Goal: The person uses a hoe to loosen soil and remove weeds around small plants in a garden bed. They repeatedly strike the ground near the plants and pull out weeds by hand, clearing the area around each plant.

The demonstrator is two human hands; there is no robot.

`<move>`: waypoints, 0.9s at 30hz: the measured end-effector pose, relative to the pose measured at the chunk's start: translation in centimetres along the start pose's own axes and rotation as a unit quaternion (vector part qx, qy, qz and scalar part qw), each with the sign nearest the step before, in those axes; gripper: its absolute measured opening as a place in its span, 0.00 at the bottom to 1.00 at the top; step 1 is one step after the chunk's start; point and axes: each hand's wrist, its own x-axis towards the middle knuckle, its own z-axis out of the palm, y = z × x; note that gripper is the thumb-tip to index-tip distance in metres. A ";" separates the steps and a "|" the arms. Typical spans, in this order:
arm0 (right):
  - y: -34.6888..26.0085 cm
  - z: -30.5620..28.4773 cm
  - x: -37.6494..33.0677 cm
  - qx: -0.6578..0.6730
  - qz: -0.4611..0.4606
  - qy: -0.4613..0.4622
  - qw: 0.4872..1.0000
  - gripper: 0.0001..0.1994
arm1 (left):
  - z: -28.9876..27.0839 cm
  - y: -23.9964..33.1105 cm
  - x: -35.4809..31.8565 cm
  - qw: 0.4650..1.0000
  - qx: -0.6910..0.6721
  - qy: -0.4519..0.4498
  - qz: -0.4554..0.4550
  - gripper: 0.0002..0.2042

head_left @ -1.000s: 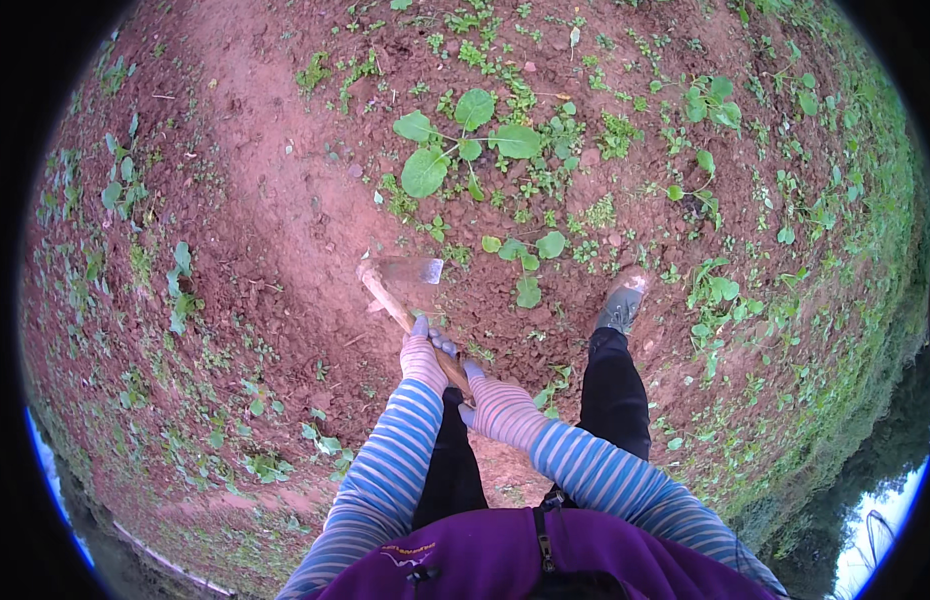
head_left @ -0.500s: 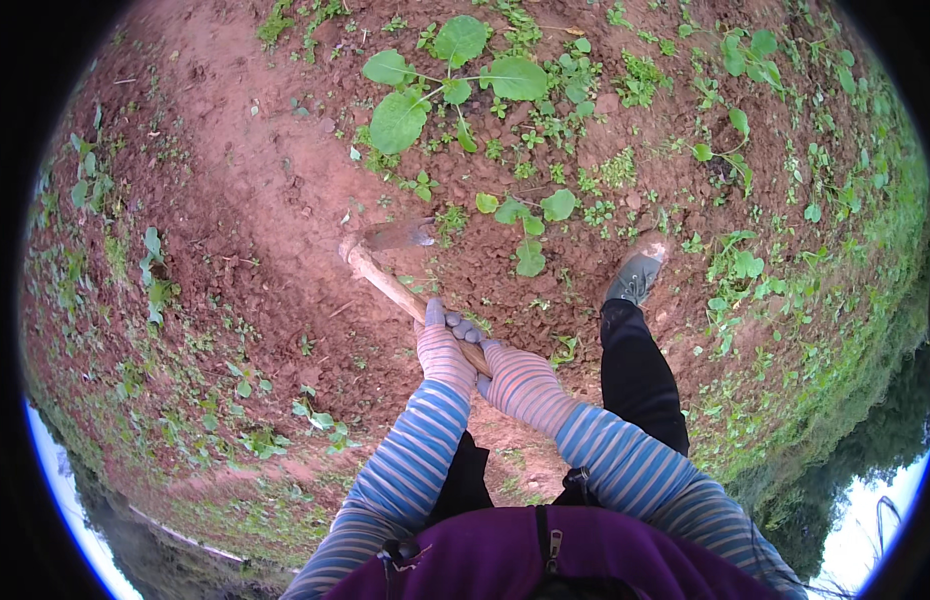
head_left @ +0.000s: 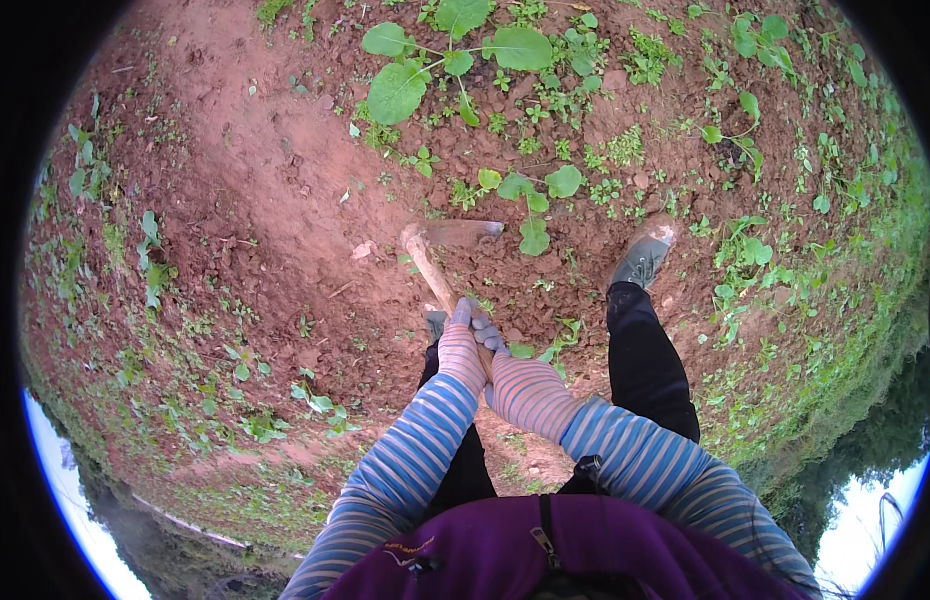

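Both hands wear gloves with pinkish stripes and grey fingers. My left hand (head_left: 463, 345) is wrapped round the wooden handle of a hoe (head_left: 431, 270). Behind it, closer to my body, my right hand (head_left: 530, 388) grips the rear part of the same handle. The handle slants away to the upper left, and the hoe's metal blade (head_left: 465, 232) points right, at or just above the reddish soil; contact cannot be made out. Just right of the blade tip grows a small leafy seedling (head_left: 533, 205).
A larger broad-leaved plant (head_left: 457, 62) grows farther ahead among small weeds (head_left: 625, 148). My right shoe (head_left: 642, 255) stands on the soil to the right; my left shoe (head_left: 436, 324) shows partly beside the handle. More seedlings (head_left: 153, 262) dot the ground at left.
The hoe head has moved right, bringing the blade tip close to the small seedling. Both hands shifted slightly right and down with it. My left shoe has come into sight.
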 end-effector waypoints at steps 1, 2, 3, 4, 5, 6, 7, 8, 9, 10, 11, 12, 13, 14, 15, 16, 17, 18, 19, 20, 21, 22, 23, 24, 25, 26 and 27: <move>-0.1 -0.2 0.0 -0.014 -0.005 0.030 0.999 0.19 | 0.1 0.0 -0.4 0.995 -0.085 -0.045 -0.016 0.10; -0.4 -0.3 0.2 -0.013 -0.007 0.035 0.999 0.18 | 0.4 0.5 -0.6 0.998 -0.052 -0.021 0.030 0.09; -0.5 -0.7 0.6 -0.003 -0.025 0.014 1.000 0.18 | 0.9 1.1 -1.0 0.996 -0.010 0.016 0.086 0.08; -0.8 -1.1 1.1 -0.004 -0.027 0.012 1.000 0.18 | 1.6 1.9 -1.4 0.993 -0.006 0.013 0.113 0.08; -1.0 -1.5 1.6 -0.005 -0.030 0.010 0.999 0.17 | 2.3 2.8 -1.7 0.990 -0.004 0.028 0.136 0.09; -1.1 -2.1 2.2 0.018 -0.057 0.016 0.998 0.17 | 3.2 3.5 -1.7 0.985 0.014 0.022 0.168 0.10; -1.1 -2.4 2.6 0.021 -0.055 0.069 0.996 0.17 | 4.3 3.8 -1.4 0.982 0.032 0.005 0.188 0.11; -1.0 -2.8 2.8 0.028 -0.060 0.098 0.993 0.18 | 5.3 4.0 -0.9 0.978 0.046 0.010 0.202 0.11; -1.1 -2.9 2.7 0.038 -0.066 0.144 0.987 0.18 | 5.9 3.9 -0.7 0.973 0.057 -0.003 0.223 0.12; -1.1 -2.9 2.5 0.057 -0.043 0.155 0.985 0.20 | 6.2 3.5 -0.6 0.979 0.061 -0.001 0.193 0.13; -1.2 -2.8 2.2 0.052 -0.028 0.091 0.994 0.21 | 6.0 3.0 -0.8 0.981 0.087 0.044 0.168 0.13; -1.3 -2.4 1.4 0.048 -0.016 0.060 0.997 0.21 | 5.2 2.3 -1.3 0.981 0.112 0.053 0.153 0.13; -1.5 -2.0 0.6 0.030 0.021 0.000 0.999 0.21 | 4.4 1.8 -1.9 0.979 0.136 0.061 0.138 0.12; -2.0 -1.4 0.0 0.059 0.025 -0.045 0.997 0.23 | 3.2 1.9 -2.5 0.981 0.150 0.062 0.102 0.10; -2.2 -1.1 -0.2 0.063 -0.007 -0.005 0.998 0.24 | 2.2 2.3 -2.9 0.987 0.121 0.022 0.100 0.09; -2.4 -0.8 -0.3 0.065 -0.027 -0.003 0.998 0.25 | 1.4 2.8 -3.2 0.992 0.090 0.004 0.087 0.09; -2.6 -0.6 -0.3 0.073 -0.047 -0.018 0.996 0.26 | 0.9 3.4 -3.3 0.996 0.055 0.007 0.064 0.08; -2.7 -0.6 0.0 0.086 -0.058 0.012 0.995 0.28 | 0.8 4.2 -2.9 0.989 0.072 -0.008 0.132 0.09; -2.8 -0.6 0.3 0.074 -0.063 0.024 0.995 0.28 | 1.2 5.2 -2.5 0.988 0.025 -0.022 0.152 0.10; -2.8 -0.7 0.7 0.065 -0.071 0.053 0.994 0.29 | 2.0 6.7 -1.7 0.981 0.044 0.010 0.191 0.10; -2.7 -0.8 1.0 0.062 -0.098 0.119 0.986 0.29 | 3.1 8.4 -0.8 0.970 0.062 0.011 0.235 0.10; -2.6 -0.9 1.2 0.071 -0.085 0.129 0.985 0.30 | 4.3 10.1 0.1 0.967 0.059 0.021 0.247 0.10; -2.5 -1.0 1.4 0.054 -0.091 0.126 0.986 0.32 | 5.4 11.3 1.0 0.964 0.052 0.011 0.260 0.10; -2.4 -1.1 1.4 0.042 -0.108 0.120 0.986 0.34 | 6.3 11.7 1.7 0.961 0.067 0.007 0.267 0.11; -2.3 -1.2 1.4 0.020 -0.105 0.084 0.991 0.36 | 6.8 11.6 2.1 0.960 0.075 0.006 0.268 0.11; -2.3 -1.1 1.1 -0.001 -0.097 0.078 0.992 0.27 | 7.2 11.5 2.3 0.961 0.077 0.020 0.265 0.11; -2.3 -1.1 1.0 -0.023 -0.100 0.035 0.994 0.25 | 6.9 9.9 2.0 0.973 0.071 0.006 0.219 0.12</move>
